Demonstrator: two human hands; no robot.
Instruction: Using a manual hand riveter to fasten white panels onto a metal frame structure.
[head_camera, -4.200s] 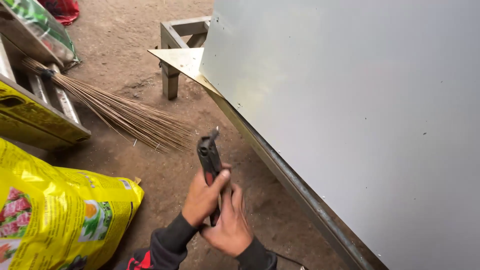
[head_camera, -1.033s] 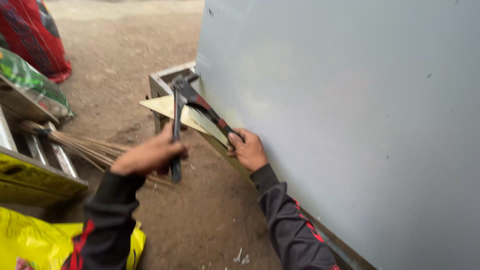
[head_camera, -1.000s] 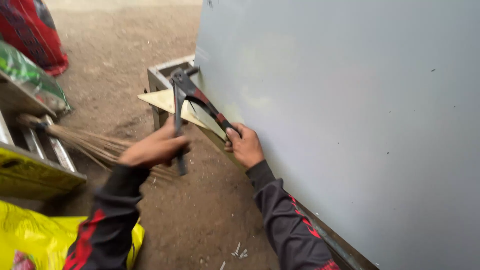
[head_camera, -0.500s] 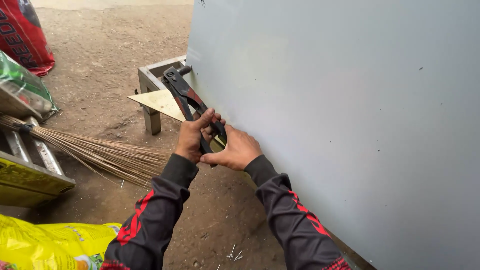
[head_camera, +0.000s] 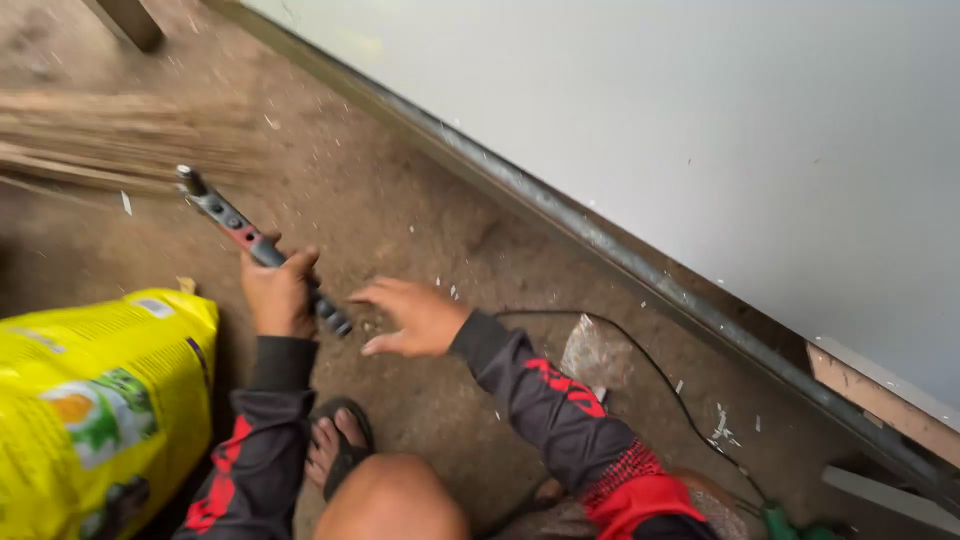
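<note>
Above dirt, left hand (head_camera: 277, 292) grips dark riveter (head_camera: 258, 246).

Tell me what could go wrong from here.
The left hand grips the hand riveter alone while the right hand hovers open over the dirt: the tool could slip. The black cable loops by the sandalled foot, a possible snag. Metal scraps litter the ground near bare toes.

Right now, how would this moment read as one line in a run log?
left hand: grips riveter tool | right hand: open, empty, above dirt floor | yellow sack: beside left arm | grey panel: ahead
</note>
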